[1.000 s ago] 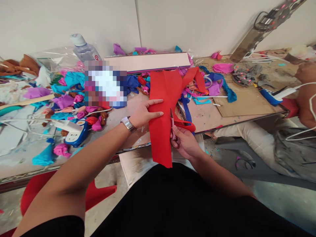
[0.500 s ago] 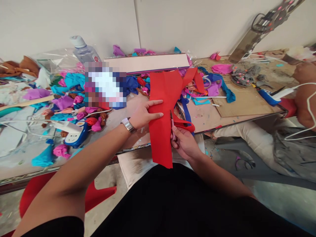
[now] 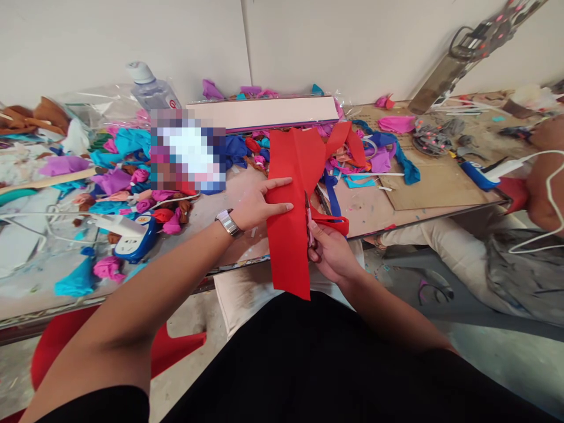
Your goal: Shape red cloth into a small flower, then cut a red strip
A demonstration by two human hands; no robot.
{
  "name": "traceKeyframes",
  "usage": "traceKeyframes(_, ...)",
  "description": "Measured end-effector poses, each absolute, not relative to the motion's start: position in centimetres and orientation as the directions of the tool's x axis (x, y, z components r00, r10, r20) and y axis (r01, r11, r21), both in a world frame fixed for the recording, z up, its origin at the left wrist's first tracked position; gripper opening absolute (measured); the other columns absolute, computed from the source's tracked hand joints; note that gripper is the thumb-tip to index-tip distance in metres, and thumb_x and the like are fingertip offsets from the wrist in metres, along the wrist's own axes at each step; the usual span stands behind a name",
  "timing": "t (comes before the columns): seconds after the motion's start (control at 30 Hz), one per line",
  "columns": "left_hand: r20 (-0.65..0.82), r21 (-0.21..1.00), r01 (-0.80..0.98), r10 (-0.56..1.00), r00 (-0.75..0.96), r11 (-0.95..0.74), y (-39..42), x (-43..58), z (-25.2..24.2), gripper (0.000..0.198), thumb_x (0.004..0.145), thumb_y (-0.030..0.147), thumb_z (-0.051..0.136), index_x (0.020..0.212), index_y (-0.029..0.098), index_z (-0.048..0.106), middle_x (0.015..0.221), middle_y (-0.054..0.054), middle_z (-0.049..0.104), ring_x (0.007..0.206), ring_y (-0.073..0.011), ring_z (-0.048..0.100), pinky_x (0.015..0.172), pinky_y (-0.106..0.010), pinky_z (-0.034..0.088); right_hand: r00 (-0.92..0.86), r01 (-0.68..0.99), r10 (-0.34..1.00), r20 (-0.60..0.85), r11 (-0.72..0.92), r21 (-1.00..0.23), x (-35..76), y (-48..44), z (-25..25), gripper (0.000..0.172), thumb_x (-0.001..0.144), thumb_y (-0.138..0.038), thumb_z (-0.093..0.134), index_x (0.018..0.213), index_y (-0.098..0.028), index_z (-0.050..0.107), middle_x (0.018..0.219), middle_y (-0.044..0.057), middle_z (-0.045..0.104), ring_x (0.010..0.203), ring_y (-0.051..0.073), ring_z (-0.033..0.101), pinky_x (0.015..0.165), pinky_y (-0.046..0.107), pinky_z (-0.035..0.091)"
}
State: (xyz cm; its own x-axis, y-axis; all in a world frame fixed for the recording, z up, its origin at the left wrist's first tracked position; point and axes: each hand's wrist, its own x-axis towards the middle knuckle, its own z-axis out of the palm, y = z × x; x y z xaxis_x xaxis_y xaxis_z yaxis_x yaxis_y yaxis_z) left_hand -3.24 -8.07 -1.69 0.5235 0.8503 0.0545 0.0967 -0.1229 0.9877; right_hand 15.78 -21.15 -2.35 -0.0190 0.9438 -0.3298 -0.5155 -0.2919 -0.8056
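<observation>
A long red fabric piece (image 3: 288,252) lies across the table and hangs over its front edge toward my lap. My left hand (image 3: 259,205) presses on its left side, thumb and forefinger stretched out flat, the other fingers partly hidden. In my right hand (image 3: 330,252) is a small pair of scissors with pink handles (image 3: 311,235), its blades at the slit in the cloth. To the right of the slit, a narrow red strip (image 3: 339,223) curls behind my right hand. Another red flap (image 3: 346,138) spreads over scraps at the back.
Heaps of coloured fabric scraps (image 3: 114,182) cover the left side, beside a blue-white power strip (image 3: 136,239) with cables. A water bottle (image 3: 152,91), a long pale board (image 3: 264,111) and a cardboard sheet (image 3: 432,191) lie farther back. Another person's arm (image 3: 546,170) is at right.
My right hand and the scissors have shifted very slightly down and to the right along the cloth. The left hand stays in place on the red fabric.
</observation>
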Motion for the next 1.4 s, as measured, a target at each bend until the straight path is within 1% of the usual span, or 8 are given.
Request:
traceKeyframes(0.1,0.099,0.979,0.100,0.850,0.517,-0.175,-8.19,-3.14,-1.44,0.085,0.075,0.048,0.092,0.151,0.020,0.065,0.155,-0.014,0.065,0.139,-0.0369,0.064,0.117,-0.051,0.055,-0.029,-0.517,0.943,-0.332,-0.299,-0.802,15.85,-21.33,-2.26,0.057,0.070,-0.062,0.097,0.068,-0.019,0.059,0.058,-0.007,0.048,0.048,0.005,0.039,0.039,0.019,0.029)
traceKeyframes(0.2,0.149,0.963,0.132,0.874,0.462,-0.234,-8.26,-3.05,-1.31,0.071,0.082,0.051,0.085,0.144,0.020,0.070,0.152,-0.012,0.068,0.142,-0.0345,0.062,0.122,-0.050,0.049,-0.029,-0.533,0.950,-0.312,-0.279,-0.799,15.97,-21.52,-2.22,0.052,0.072,-0.059,0.096,0.076,-0.019,0.064,0.064,-0.006,0.057,0.047,0.005,0.043,0.039,0.019,0.030)
traceKeyframes(0.4,0.113,0.955,0.227,0.940,0.321,-0.192,-8.02,-3.13,-1.54,0.056,0.081,0.052,0.086,0.126,0.020,0.080,0.136,-0.010,0.076,0.125,-0.0314,0.070,0.112,-0.046,0.055,-0.125,-0.500,0.932,-0.340,-0.355,-0.790,16.16,-21.68,-2.32,0.053,0.075,-0.063,0.093,0.087,-0.017,0.068,0.079,0.000,0.073,0.044,0.006,0.054,0.035,0.019,0.027)
traceKeyframes(0.6,0.123,0.948,0.245,0.941,0.315,-0.206,-8.00,-3.08,-1.48,0.057,0.078,0.049,0.088,0.126,0.019,0.079,0.135,-0.010,0.076,0.124,-0.0321,0.070,0.113,-0.047,0.054,-0.165,-0.489,0.921,-0.354,-0.388,-0.781,16.30,-21.75,-2.26,0.053,0.073,-0.062,0.094,0.090,-0.018,0.071,0.065,-0.004,0.064,0.042,0.007,0.055,0.032,0.017,0.027)
traceKeyframes(0.77,0.136,0.931,0.287,0.945,0.298,-0.225,-8.02,-3.05,-1.33,0.053,0.077,0.049,0.087,0.123,0.023,0.080,0.133,-0.007,0.077,0.128,-0.0324,0.068,0.118,-0.047,0.050,-0.143,-0.485,0.924,-0.353,-0.377,-0.789,16.25,-21.93,-2.09,0.054,0.070,-0.060,0.097,0.091,-0.018,0.070,0.083,-0.002,0.072,0.043,0.006,0.059,0.030,0.017,0.028)
traceKeyframes(1.0,0.223,0.909,0.288,0.935,0.276,-0.302,-7.91,-3.16,-1.17,0.048,0.078,0.045,0.085,0.119,0.021,0.078,0.128,-0.007,0.077,0.122,-0.0292,0.068,0.116,-0.045,0.049,-0.176,-0.455,0.921,-0.349,-0.390,-0.801,16.19,-21.93,-2.44,0.052,0.076,-0.060,0.093,0.094,-0.018,0.069,0.081,-0.003,0.070,0.045,0.007,0.060,0.032,0.016,0.031)
traceKeyframes(1.2,0.194,0.928,0.251,0.933,0.303,-0.275,-7.73,-3.26,-1.64,0.033,0.079,0.049,0.084,0.092,0.018,0.082,0.101,-0.007,0.082,0.095,-0.0244,0.072,0.095,-0.039,0.056,-0.170,-0.463,0.932,-0.319,-0.361,-0.810,16.15,-21.73,-2.57,0.052,0.077,-0.058,0.093,0.098,-0.020,0.065,0.083,-0.004,0.072,0.040,0.003,0.051,0.033,0.016,0.023)
traceKeyframes(1.4,0.183,0.939,0.233,0.940,0.289,-0.254,-8.00,-3.21,-1.60,0.033,0.078,0.048,0.086,0.091,0.018,0.086,0.096,-0.008,0.084,0.087,-0.0221,0.073,0.080,-0.032,0.057,-0.170,-0.445,0.947,-0.273,-0.321,-0.836,16.36,-21.81,-2.55,0.049,0.082,-0.060,0.088,0.088,-0.017,0.066,0.082,-0.001,0.073,0.039,0.000,0.039,0.037,0.019,0.022)
